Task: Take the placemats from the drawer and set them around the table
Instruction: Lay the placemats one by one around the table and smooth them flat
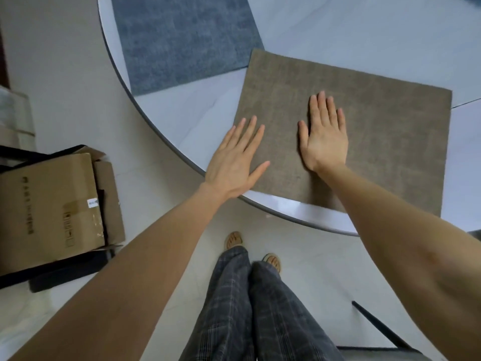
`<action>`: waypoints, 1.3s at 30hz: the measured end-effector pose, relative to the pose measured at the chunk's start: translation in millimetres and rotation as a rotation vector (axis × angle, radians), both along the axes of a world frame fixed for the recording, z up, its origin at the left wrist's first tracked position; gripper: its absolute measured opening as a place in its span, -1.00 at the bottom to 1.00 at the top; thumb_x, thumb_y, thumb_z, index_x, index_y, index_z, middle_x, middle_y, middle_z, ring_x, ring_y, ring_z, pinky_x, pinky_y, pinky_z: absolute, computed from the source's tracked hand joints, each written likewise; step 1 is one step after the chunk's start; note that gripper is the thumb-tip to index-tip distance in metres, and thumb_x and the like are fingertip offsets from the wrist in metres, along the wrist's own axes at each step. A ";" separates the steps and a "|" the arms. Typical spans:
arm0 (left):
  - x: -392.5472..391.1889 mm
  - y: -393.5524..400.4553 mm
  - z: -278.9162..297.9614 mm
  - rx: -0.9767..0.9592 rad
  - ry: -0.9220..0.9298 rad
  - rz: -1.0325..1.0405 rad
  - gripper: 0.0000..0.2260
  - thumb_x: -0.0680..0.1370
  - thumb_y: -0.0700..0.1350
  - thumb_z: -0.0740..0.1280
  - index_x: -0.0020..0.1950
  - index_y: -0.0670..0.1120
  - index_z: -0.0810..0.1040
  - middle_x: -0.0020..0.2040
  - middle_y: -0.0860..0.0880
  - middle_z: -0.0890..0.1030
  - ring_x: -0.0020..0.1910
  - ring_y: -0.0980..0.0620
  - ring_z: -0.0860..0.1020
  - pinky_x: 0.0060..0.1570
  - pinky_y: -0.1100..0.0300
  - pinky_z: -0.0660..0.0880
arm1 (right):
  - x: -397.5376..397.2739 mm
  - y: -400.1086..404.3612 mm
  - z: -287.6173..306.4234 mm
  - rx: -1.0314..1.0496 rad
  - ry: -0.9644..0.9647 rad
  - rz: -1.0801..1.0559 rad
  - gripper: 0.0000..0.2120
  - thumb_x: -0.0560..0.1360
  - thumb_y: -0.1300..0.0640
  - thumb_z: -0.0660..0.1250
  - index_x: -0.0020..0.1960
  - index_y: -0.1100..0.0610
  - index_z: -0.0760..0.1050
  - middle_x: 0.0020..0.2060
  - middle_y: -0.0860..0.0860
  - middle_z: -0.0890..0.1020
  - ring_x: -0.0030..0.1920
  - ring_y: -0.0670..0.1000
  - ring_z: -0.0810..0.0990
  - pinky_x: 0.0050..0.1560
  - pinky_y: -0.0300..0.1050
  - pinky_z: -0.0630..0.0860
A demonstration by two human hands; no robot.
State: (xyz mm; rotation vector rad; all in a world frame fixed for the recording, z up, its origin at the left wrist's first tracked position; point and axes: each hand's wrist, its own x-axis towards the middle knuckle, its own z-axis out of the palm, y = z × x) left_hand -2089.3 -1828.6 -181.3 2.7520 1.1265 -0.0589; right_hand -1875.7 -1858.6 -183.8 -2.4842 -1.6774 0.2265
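A brown placemat lies flat on the round white table, close to its near edge. My right hand rests palm down on the mat's middle, fingers straight. My left hand lies flat on the mat's left edge, fingers spread, part of the palm past the mat. A blue placemat lies further back on the left of the table, its near right corner tucked under the brown mat's far left corner.
A cardboard box sits on the floor to the left, on dark flat items. My legs and sandalled feet stand just before the table's rim. A dark chair edge shows at lower right.
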 end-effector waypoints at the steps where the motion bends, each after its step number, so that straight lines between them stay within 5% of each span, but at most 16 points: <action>1: 0.5 -0.2 -0.5 0.003 0.000 0.017 -0.37 0.61 0.22 -0.02 0.58 -0.11 0.02 0.58 -0.13 0.02 0.57 -0.12 -0.03 0.54 0.01 -0.05 | -5.2 -4.0 0.1 -0.010 0.008 -0.037 -0.44 0.64 -0.07 -0.08 0.56 0.15 -0.02 0.55 0.10 0.01 0.56 0.08 -0.05 0.54 0.02 -0.12; 7: 3.6 -2.5 -1.2 0.009 0.037 0.055 -0.37 0.60 0.26 -0.07 0.59 -0.03 -0.01 0.59 -0.12 -0.01 0.57 -0.15 -0.07 0.54 -0.02 -0.08 | -30.9 -87.0 -2.5 -0.036 -0.013 0.192 -0.44 0.63 -0.11 -0.06 0.57 0.04 -0.05 0.56 0.04 0.01 0.56 0.06 -0.05 0.54 0.03 -0.13; 13: 10.3 -6.2 15.8 -0.047 0.160 0.097 -0.38 0.61 0.26 -0.11 0.59 0.01 -0.14 0.59 -0.09 -0.11 0.56 -0.15 -0.13 0.53 0.01 -0.10 | 26.2 -153.1 5.8 -0.144 -0.010 -0.107 -0.44 0.61 -0.14 -0.15 0.57 -0.01 -0.11 0.56 0.01 -0.07 0.56 0.04 -0.12 0.53 0.02 -0.16; 16: 21.6 -5.7 44.6 -0.174 0.247 0.161 -0.40 0.62 0.22 0.00 0.59 0.00 -0.04 0.59 -0.08 -0.03 0.56 -0.15 0.00 0.48 -0.05 0.09 | 30.6 -155.5 22.1 -0.222 0.030 -0.186 -0.45 0.63 -0.10 -0.04 0.56 0.07 -0.02 0.56 0.08 -0.02 0.55 0.11 -0.06 0.52 0.06 -0.10; 19: 26.5 7.2 92.7 -0.267 0.312 0.191 -0.55 0.61 0.13 0.13 0.42 -0.08 0.33 0.41 -0.13 0.38 0.36 -0.16 0.38 0.22 -0.04 0.38 | 17.6 -123.2 55.2 -0.173 0.078 -0.139 -0.59 0.61 0.00 0.08 0.36 0.21 0.33 0.39 0.21 0.37 0.40 0.20 0.32 0.39 0.07 0.23; 22: 13.4 31.8 144.7 -0.322 0.279 0.210 -0.57 0.61 0.14 0.13 0.42 -0.03 0.36 0.33 -0.07 0.49 0.29 -0.12 0.45 0.14 0.03 0.41 | -5.2 -77.1 103.6 -0.136 0.198 -0.050 -0.67 0.61 0.04 0.10 0.26 0.19 0.42 0.17 0.20 0.57 0.18 0.23 0.53 0.12 0.04 0.45; 28: -47.9 96.1 221.0 -0.208 0.156 0.267 -0.58 0.61 0.11 0.14 0.44 0.00 0.34 0.34 -0.04 0.48 0.30 -0.09 0.44 0.14 0.02 0.41 | -45.3 30.4 174.6 -0.133 0.219 0.083 -0.75 0.55 0.06 0.10 -0.19 0.15 0.44 -0.09 0.19 0.61 -0.04 0.22 0.59 -0.18 -0.10 0.40; 39: -222.5 257.5 259.8 -0.155 0.125 0.239 -0.58 0.61 0.06 0.16 0.46 0.03 0.31 0.40 -0.01 0.44 0.36 -0.05 0.40 0.21 0.06 0.41 | -175.9 233.4 218.1 -0.119 0.170 0.028 -0.73 0.55 0.11 0.11 -0.11 0.25 0.50 0.01 0.23 0.61 0.02 0.22 0.57 -0.11 -0.09 0.40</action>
